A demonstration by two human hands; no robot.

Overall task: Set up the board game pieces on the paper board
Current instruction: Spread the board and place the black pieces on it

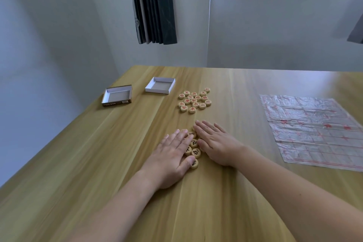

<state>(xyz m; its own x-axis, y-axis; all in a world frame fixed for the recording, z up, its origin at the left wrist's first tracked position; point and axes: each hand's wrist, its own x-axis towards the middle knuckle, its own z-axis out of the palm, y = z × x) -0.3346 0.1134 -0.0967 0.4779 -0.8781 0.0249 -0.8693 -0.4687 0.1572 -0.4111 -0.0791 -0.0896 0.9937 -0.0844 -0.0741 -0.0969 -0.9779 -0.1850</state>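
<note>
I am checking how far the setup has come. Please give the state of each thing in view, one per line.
Paper board: unfolded, creased, flat on the table, no pieces on it.
Red pieces: grouped face up, untouched.
Black pieces: clustered between and under both hands.
Left hand: flat, fingers straight, resting on black pieces.
Right hand: flat, fingers straight, beside them.
White box tray: open, empty.
Brown box lid: upturned, empty.

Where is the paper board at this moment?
In the head view, the paper board lies flat on the table's right side, to the right of the right hand, with no pieces on it.
</note>
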